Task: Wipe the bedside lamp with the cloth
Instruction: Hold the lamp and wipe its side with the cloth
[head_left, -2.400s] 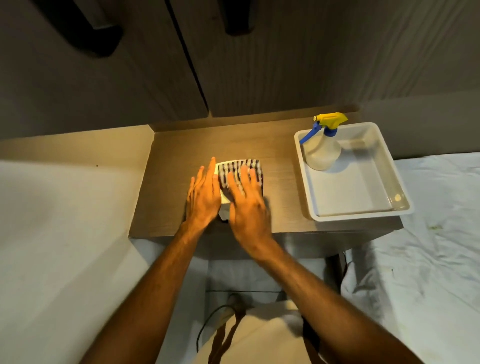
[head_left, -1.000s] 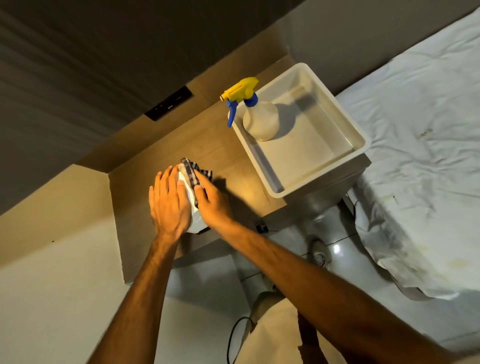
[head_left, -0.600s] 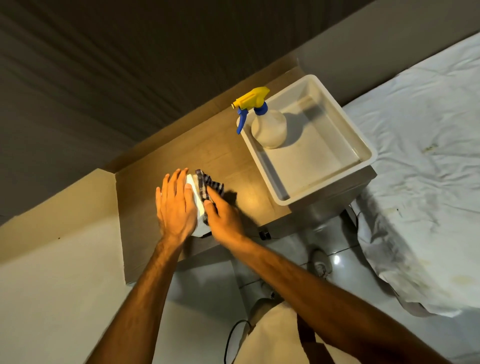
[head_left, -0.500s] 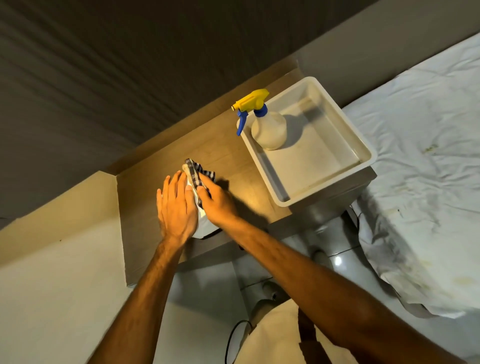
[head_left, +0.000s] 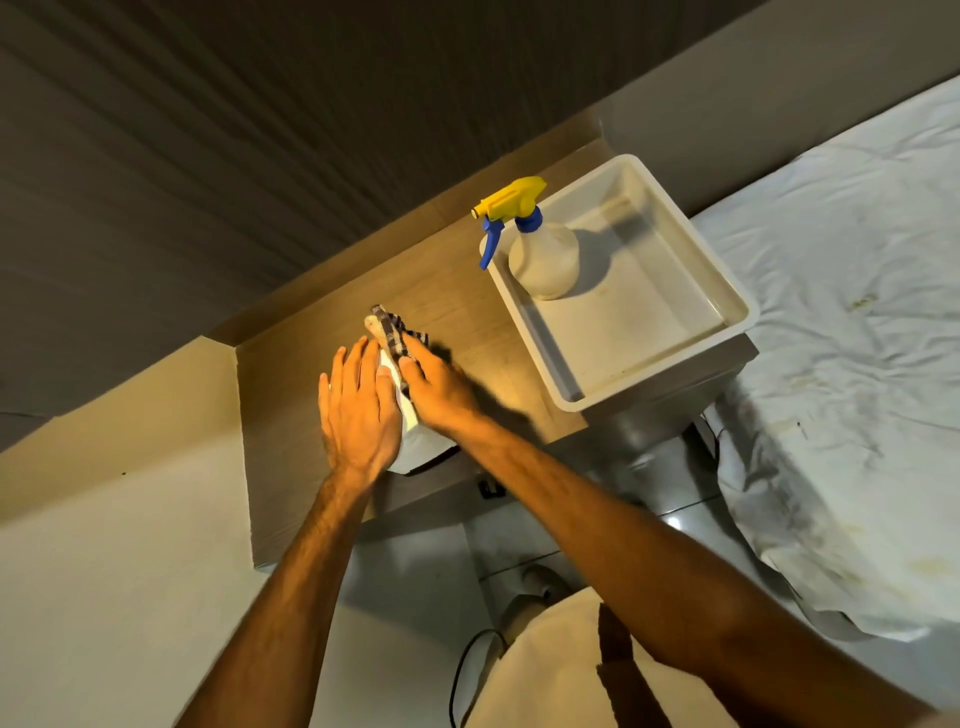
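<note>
The fingers (head_left: 358, 364) of the left hand (head_left: 358, 410) lie straight and close together, flat against the left side of the bedside lamp (head_left: 415, 441), gripping nothing but bracing it. The right hand (head_left: 441, 387) presses the cloth (head_left: 397, 335) onto the lamp's right side and top; its fingers are bent over the fabric, though how tightly they close on it cannot be told, since the fingertips are buried in the folds. There is one cloth, checked dark and light, with a bunched end sticking up past the fingertips. There is one lamp, a pale glowing body standing near the front edge of the wooden nightstand (head_left: 291, 415), mostly hidden between the two hands so that its shape is hard to make out. To the right, well apart from the hands, one white plastic tray (head_left: 727, 291) sits on the nightstand with its near corner over the edge, and one spray bottle (head_left: 543, 254) stands upright in the tray's far left corner, its yellow and blue trigger head overhanging the rim. A bed with a crumpled white sheet (head_left: 857, 312) fills the right side. Both forearms cross the lower frame and cover part of the floor, where a dark cable (head_left: 457, 670) shows beside the person's light clothing, which is cut off by the bottom edge.
</note>
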